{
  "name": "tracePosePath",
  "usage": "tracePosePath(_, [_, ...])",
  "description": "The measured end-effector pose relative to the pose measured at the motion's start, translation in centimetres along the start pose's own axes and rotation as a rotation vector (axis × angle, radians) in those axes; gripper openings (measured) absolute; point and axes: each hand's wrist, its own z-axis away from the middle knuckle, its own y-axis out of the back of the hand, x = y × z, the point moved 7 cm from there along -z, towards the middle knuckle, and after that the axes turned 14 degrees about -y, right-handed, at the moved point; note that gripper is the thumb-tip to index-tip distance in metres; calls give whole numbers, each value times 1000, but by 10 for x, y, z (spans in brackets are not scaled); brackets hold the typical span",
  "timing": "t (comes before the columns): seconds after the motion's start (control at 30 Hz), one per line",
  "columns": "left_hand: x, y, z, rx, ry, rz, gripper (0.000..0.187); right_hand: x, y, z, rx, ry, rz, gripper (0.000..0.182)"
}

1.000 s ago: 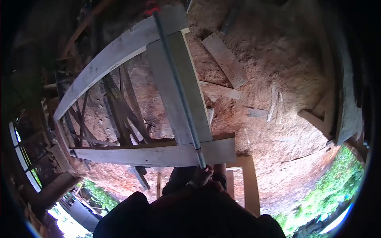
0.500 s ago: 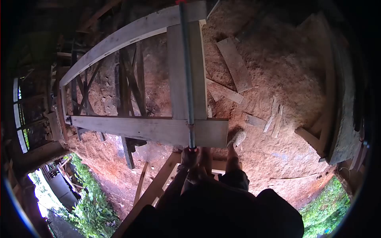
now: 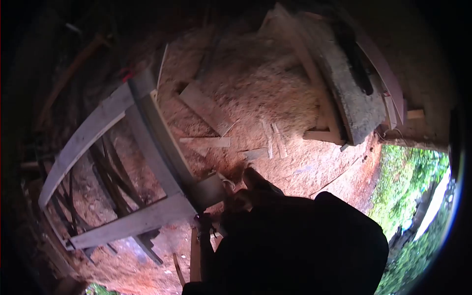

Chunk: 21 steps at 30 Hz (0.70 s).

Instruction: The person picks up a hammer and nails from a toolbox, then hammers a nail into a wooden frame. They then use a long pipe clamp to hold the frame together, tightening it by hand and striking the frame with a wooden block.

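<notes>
A wooden frame (image 3: 142, 216) of pale boards lies tilted to the left in the head view. A long bar clamp (image 3: 156, 142) runs along its cross board, with a red end (image 3: 127, 74) at the far rail. My left hand (image 3: 203, 223), dark in shadow, is closed at the near end of the clamp, below the frame's near rail. Close to the rail's right end (image 3: 209, 191) is my right hand (image 3: 240, 200), its fingers smeared by motion and shadow.
Loose board offcuts (image 3: 206, 109) and thin strips (image 3: 279, 140) lie on the reddish dirt floor (image 3: 305, 169). Long planks (image 3: 351, 93) are stacked at upper right. Dark wooden supports (image 3: 115, 187) show beneath the frame. Green plants (image 3: 410, 172) grow outside at right.
The view has swung right, so the frame now sits farther left and tilted. My right hand has moved out to the near rail's right end; my left stays at the clamp's near end.
</notes>
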Motion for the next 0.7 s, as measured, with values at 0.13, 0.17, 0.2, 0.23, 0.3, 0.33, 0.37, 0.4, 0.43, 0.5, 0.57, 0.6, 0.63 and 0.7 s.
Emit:
tracePosePath(0.13, [-40, -1, 2, 96, 205, 284, 28, -187, 168, 132, 198, 163, -185, 24])
tracePosePath(0.17, [-22, 1, -2, 46, 94, -15, 28, -240, 226, 163, 374, 277, -205, 23])
tracePosePath(0.2, [4, 3, -13, -3, -95, -474, 29, -290, 280, 200, 538, 375, -156, 29])
tracePosePath(0.23, [-17, 5, 2, 63, 120, -201, 28, -330, 345, 218, 605, 488, -96, 36])
tracePosePath(0.3, [48, 1, 12, -54, -1, -443, 26, -421, 449, 255, 747, 450, -105, 40])
tracePosePath(0.33, [59, -1, 9, -106, -356, -1002, 25, -467, 473, 284, 500, 505, -88, 33])
tracePosePath(0.37, [77, -7, 14, -112, -253, -1013, 25, -512, 541, 274, 549, 452, -208, 24])
tracePosePath(0.4, [94, -14, 15, -118, -164, -989, 25, -571, 541, 301, 969, 362, -1, 17])
tracePosePath(0.43, [113, -23, 12, -122, -101, -984, 25, -634, 581, 309, 1417, 525, 568, 18])
tracePosePath(0.5, [155, -54, 13, -161, -6, -993, 25, -736, 596, 314, 1681, 403, 1145, 58])
tracePosePath(0.57, [202, -97, 19, -241, 26, -1039, 24, -817, 657, 299, 1641, 862, 1279, 69])
tracePosePath(0.6, [223, -118, 25, -269, 24, -1060, 24, -848, 669, 299, 1584, 751, 1264, 70])
tracePosePath(0.63, [242, -137, 32, -284, 33, -1068, 24, -865, 678, 293, 1568, 650, 1301, 70])
tracePosePath(0.7, [245, -168, 54, -113, 300, -817, 37, -900, 686, 273, 1521, 541, 1426, 71])
